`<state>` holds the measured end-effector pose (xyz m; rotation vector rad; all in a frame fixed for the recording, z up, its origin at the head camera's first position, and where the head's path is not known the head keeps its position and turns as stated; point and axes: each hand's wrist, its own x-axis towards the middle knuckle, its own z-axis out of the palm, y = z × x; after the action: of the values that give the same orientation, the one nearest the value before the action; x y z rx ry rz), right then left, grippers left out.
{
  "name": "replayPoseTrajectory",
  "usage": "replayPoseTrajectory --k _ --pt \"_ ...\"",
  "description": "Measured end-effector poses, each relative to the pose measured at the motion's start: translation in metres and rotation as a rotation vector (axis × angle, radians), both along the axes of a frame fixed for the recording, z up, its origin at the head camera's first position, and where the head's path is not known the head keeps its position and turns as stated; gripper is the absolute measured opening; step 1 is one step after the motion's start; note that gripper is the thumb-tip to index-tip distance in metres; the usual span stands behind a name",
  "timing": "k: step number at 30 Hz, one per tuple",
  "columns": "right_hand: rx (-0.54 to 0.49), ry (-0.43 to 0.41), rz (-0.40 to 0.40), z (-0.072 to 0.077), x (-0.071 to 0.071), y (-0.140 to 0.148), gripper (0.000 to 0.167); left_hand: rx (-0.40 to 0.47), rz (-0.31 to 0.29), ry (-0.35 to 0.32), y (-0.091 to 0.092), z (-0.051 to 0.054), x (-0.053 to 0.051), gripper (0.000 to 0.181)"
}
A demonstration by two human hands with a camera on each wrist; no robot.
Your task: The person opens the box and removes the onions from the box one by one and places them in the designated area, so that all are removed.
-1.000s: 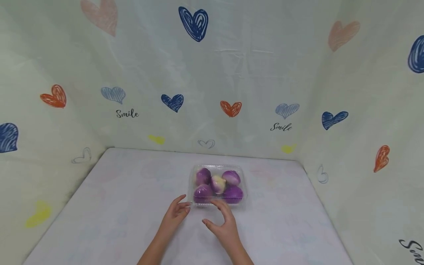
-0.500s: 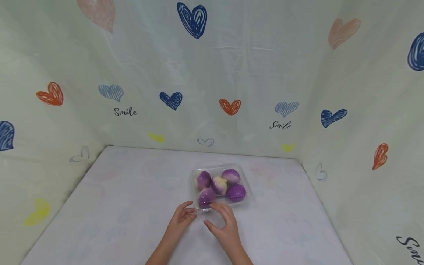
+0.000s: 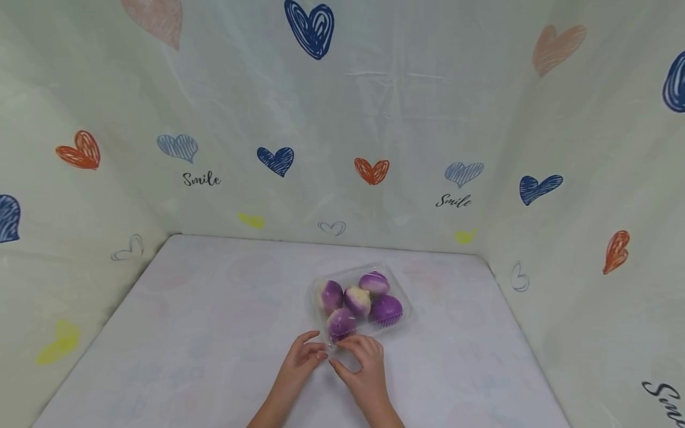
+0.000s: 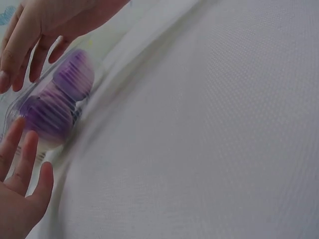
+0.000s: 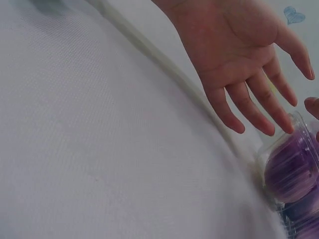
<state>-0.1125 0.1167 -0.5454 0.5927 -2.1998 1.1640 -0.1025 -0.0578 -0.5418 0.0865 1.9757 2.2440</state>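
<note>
A clear plastic clamshell box (image 3: pixel 354 272) stands turned at an angle on the table, with several purple-and-cream, onion-like bulbs (image 3: pixel 385 310) inside. At the box's near left corner, my left hand (image 3: pixel 301 360) has loosely bent fingers, the tips at or beside the plastic. My right hand (image 3: pixel 364 368) reaches to the front edge near that same corner; its fingers bend forward over the rim and its thumb stands apart. Both wrist views show spread fingers around the box (image 4: pixel 11 112), and neither hand is seen clasping it. The exact fingertip contact cannot be made out.
A white cloth with faint coloured prints covers the table (image 3: pixel 214 309). Pale curtains (image 3: pixel 407 107) printed with hearts and "Smile" rise behind it and on both sides. The table's back edge (image 3: pixel 246 239) runs just beyond the box.
The box has turned counterclockwise, its near left corner shifting towards me and right. My left hand has moved right with that corner. My right fingers have come down and closer to the thumb.
</note>
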Motion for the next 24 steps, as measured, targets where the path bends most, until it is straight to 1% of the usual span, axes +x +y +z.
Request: replayPoseTrajectory --k 3,7,10,13,17,24 --pt "0.041 0.055 -0.049 -0.002 0.000 -0.001 0.035 0.036 -0.014 -0.022 0.002 -0.003 0.000 0.055" --pt "0.061 0.079 -0.088 -0.004 -0.001 -0.003 0.036 0.085 -0.017 -0.027 0.003 -0.007 -0.001 0.061" --pt "0.061 0.082 -0.101 -0.006 -0.001 -0.004 0.038 0.110 -0.015 -0.025 0.003 -0.009 -0.004 0.067" --pt "0.062 0.086 -0.111 -0.007 -0.001 -0.004 0.040 0.127 -0.024 -0.021 0.004 -0.011 -0.008 0.072" --pt "0.066 0.066 -0.133 -0.009 -0.002 -0.006 0.040 0.141 -0.039 -0.019 0.006 -0.012 -0.013 0.075" --pt "0.096 0.041 -0.183 -0.010 -0.001 -0.011 0.035 0.142 -0.074 -0.047 0.009 -0.014 -0.019 0.080"
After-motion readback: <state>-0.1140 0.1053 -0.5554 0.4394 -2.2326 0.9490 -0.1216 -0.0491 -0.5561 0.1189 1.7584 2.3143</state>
